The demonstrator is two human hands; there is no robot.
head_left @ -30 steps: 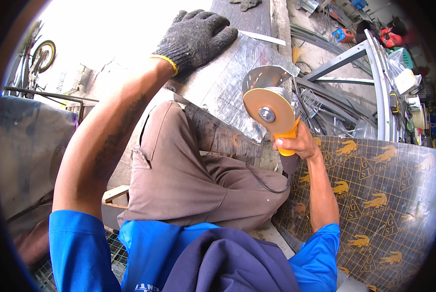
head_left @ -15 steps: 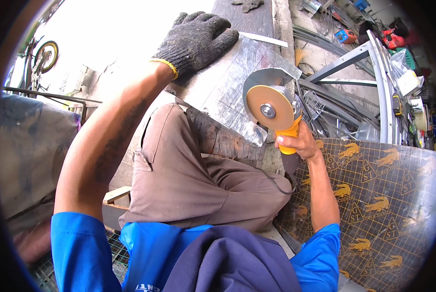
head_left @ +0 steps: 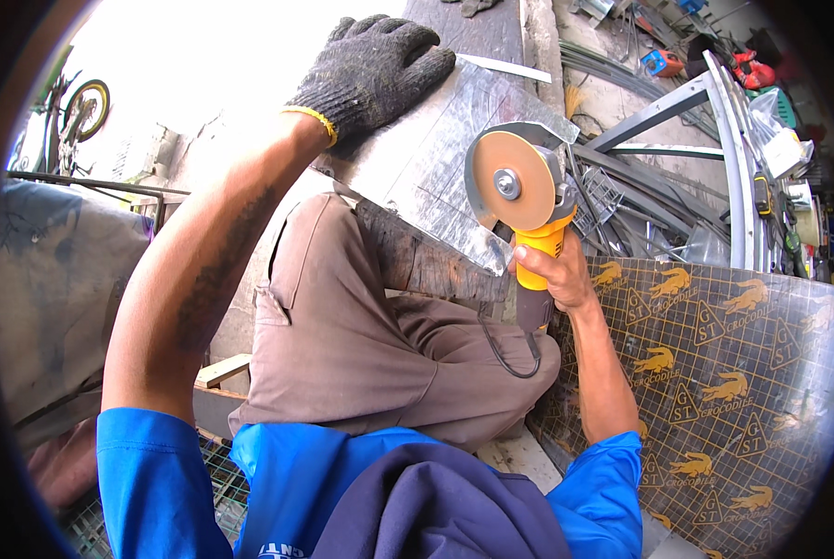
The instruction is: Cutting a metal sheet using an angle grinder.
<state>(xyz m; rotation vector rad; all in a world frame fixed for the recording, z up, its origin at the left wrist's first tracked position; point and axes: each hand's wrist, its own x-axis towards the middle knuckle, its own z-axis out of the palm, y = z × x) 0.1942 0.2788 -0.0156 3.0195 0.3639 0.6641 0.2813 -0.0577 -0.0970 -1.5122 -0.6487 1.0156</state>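
Around the yellow body of an angle grinder (head_left: 540, 244) the right hand (head_left: 555, 275) has its bare fingers wrapped tight, a firm grip that holds the tool upright with its tan cutting disc (head_left: 507, 181) facing the camera and the grey guard curving behind it. The disc hangs just off the near right edge of a shiny metal sheet (head_left: 440, 177); whether it touches the edge cannot be told, and no sparks show. A black cord (head_left: 510, 359) loops down from the tool's tail across the person's brown trousers (head_left: 342, 335). The left hand (head_left: 372, 70), in a dark knitted glove with a yellow cuff, lies spread and flat on the far end of the sheet, pressing it down onto the weathered wooden bench (head_left: 436, 265) beneath. By the look of it the step in hand is lining the disc up for a cut along the sheet's edge, with the sheet pinned but the cut not yet begun. The next move would call for a steady lowering of the disc onto the metal, and the gloved hand well clear of the cutting line. To the right lie a patterned dark board (head_left: 734, 373) and a heap of grey steel frames (head_left: 678, 158).
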